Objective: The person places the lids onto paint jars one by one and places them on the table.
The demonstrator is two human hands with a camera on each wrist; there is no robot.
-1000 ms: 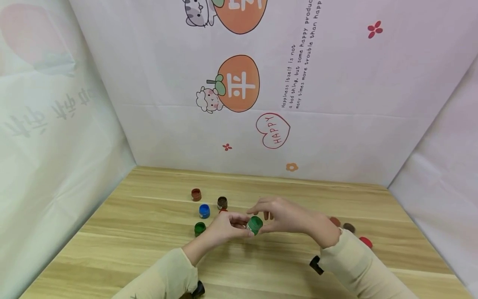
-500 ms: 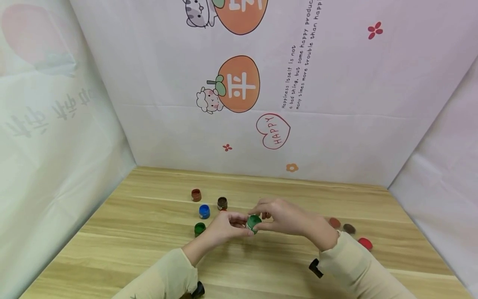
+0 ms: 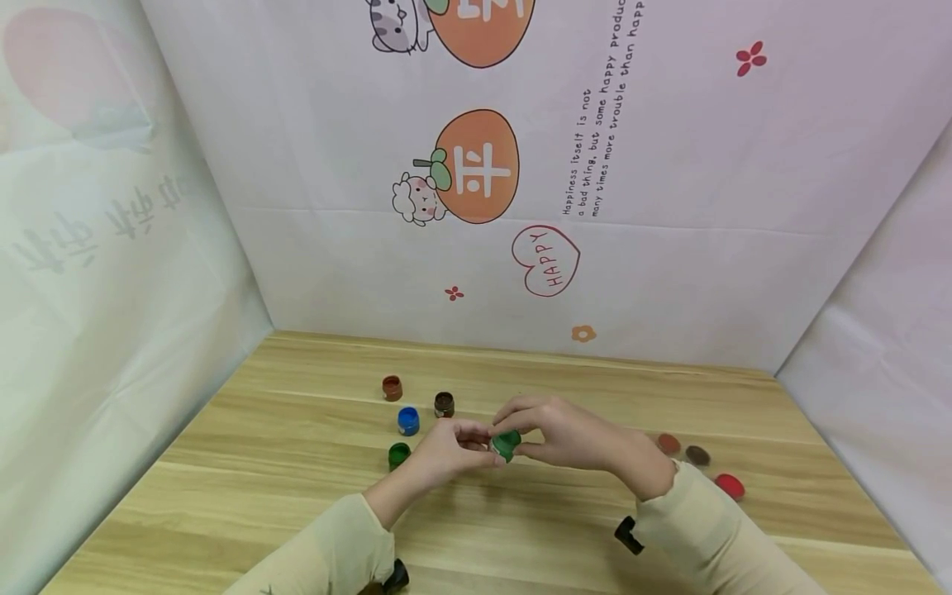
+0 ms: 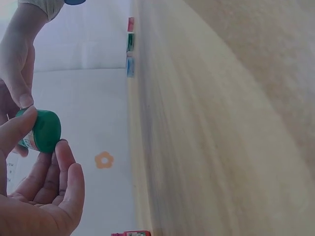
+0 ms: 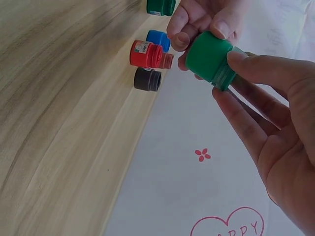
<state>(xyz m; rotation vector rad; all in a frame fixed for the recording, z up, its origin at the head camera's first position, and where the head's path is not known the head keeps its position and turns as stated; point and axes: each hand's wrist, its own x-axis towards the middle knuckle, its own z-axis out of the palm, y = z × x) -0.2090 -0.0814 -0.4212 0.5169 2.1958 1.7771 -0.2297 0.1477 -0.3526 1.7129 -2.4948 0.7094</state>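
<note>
A small green paint jar (image 3: 506, 445) is held above the table between both hands, its mouth end tilted up. My left hand (image 3: 454, 449) grips its side between thumb and fingers. My right hand (image 3: 554, 430) pinches its upper end from the right, as the right wrist view also shows with the jar (image 5: 209, 56) close up. Whether a lid lies under the right fingers is hard to tell. Left of the hands stand uncapped jars: another green one (image 3: 398, 455), a blue one (image 3: 408, 421), a dark brown one (image 3: 444, 403) and a reddish-brown one (image 3: 392, 387). A red jar (image 5: 145, 54) appears in the right wrist view.
Right of the right forearm lie a reddish-brown lid (image 3: 668, 444), a dark lid (image 3: 697, 455) and a red lid (image 3: 730, 486). A printed white cloth (image 3: 669, 248) backs the wooden table (image 3: 223, 487) and encloses both its sides.
My right hand's fingers have closed in on the green jar's upper end, where they stood more spread before. The left hand keeps its grip in nearly the same place.
</note>
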